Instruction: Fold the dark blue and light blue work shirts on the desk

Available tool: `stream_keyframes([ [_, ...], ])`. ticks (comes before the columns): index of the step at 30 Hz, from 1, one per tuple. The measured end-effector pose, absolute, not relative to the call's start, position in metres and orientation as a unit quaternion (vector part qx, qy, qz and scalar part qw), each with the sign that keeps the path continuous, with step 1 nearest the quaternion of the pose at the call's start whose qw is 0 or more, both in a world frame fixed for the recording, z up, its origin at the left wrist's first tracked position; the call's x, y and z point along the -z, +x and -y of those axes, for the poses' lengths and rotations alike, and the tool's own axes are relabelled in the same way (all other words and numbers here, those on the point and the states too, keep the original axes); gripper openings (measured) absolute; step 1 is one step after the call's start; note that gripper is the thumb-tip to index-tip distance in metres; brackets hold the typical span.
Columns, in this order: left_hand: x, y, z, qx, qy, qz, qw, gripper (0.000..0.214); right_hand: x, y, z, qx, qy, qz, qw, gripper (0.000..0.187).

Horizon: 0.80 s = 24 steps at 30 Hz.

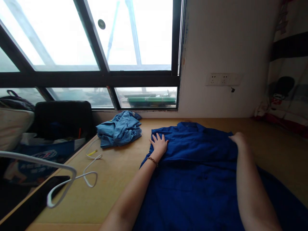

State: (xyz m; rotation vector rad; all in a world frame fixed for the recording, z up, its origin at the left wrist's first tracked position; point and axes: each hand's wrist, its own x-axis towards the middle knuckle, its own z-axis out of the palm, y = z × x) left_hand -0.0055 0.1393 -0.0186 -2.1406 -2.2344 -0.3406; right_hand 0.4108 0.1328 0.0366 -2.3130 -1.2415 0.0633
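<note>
Hands are both on a dark blue shirt (202, 173) spread flat across the wooden worktop (113, 179), collar end toward the window; left hand (159, 144) lies palm down on the shirt's left edge near the shoulder, grip spread, fingers fanned and pressing the cloth rather than pinching it; there's a beaded bracelet (152, 160) on that wrist; right hand (237, 138) sits at the shirt's far right side, curled over with the knuckles toward the camera, so honestly can't tell whether that grip is pinching the fabric or just resting on it. Further left, well apart from the big shirt, a lighter blue garment (119, 128) sits crumpled in a heap near the window sill; a white hanger (60, 179) pokes in from the left edge, hook over the worktop; a thin white cord (92, 154) with a yellow tag lies between the hanger and the crumpled garment.
</note>
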Motion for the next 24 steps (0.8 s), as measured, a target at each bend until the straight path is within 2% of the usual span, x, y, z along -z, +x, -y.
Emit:
stream_keyframes([
  [2,0.013,0.008,-0.132,0.124,-0.708,0.695,0.040,0.056,-0.049,0.398,-0.142,-0.025,-0.865,0.451,0.219,0.036],
  [6,0.008,0.041,-0.105,0.168,-0.817,0.552,0.006,0.057,-0.067,0.326,-0.151,-0.003,-0.817,0.543,0.195,0.042],
  [9,0.012,0.059,-0.084,0.174,-0.894,0.413,-0.007,0.057,-0.048,0.242,-0.144,-0.022,-0.775,0.608,0.169,0.045],
  [11,0.018,0.064,-0.076,0.160,-0.912,0.377,-0.013,0.058,-0.022,0.194,-0.138,-0.046,-0.732,0.664,0.146,0.047],
  [16,0.026,0.060,-0.078,0.140,-0.884,0.445,-0.019,0.064,0.033,0.166,-0.137,-0.023,-0.660,0.731,0.172,0.046],
  [24,0.018,0.009,-0.097,0.124,-0.791,0.599,-0.033,0.065,0.043,0.279,-0.130,0.010,-0.604,0.783,0.146,0.054],
])
